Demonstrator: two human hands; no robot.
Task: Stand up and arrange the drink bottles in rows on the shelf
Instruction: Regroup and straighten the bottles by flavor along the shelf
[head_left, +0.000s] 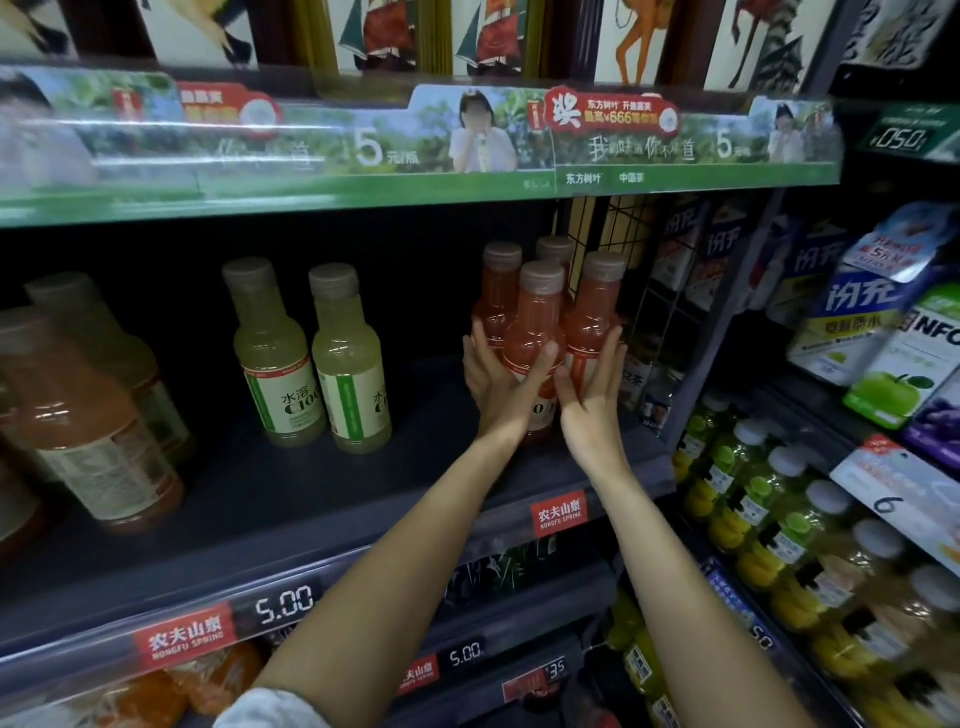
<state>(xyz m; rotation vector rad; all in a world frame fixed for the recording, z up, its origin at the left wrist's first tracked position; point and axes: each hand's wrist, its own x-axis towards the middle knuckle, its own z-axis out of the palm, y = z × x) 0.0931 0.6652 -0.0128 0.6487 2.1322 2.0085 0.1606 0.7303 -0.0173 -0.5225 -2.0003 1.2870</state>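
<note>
Several pink drink bottles stand upright in a tight cluster at the right end of the dark shelf (311, 509). My left hand (496, 379) wraps the front pink bottle (540, 317), fingers on its left side and thumb across its label. My right hand (592, 389) lies flat with straight fingers against the right pink bottle (597, 306). Two pale yellow-green bottles (272, 358) (350, 364) stand side by side at mid-shelf. At the far left an orange bottle (88, 415) and a pale bottle (104, 332) behind it appear tilted.
A wire grid divider (618, 228) closes the shelf's right end just behind the pink bottles. White cartons (857, 322) and yellow-green bottles (753, 499) fill the shelves to the right. A green banner (415, 150) overhangs the shelf. Price strips (285, 603) run along the front edge.
</note>
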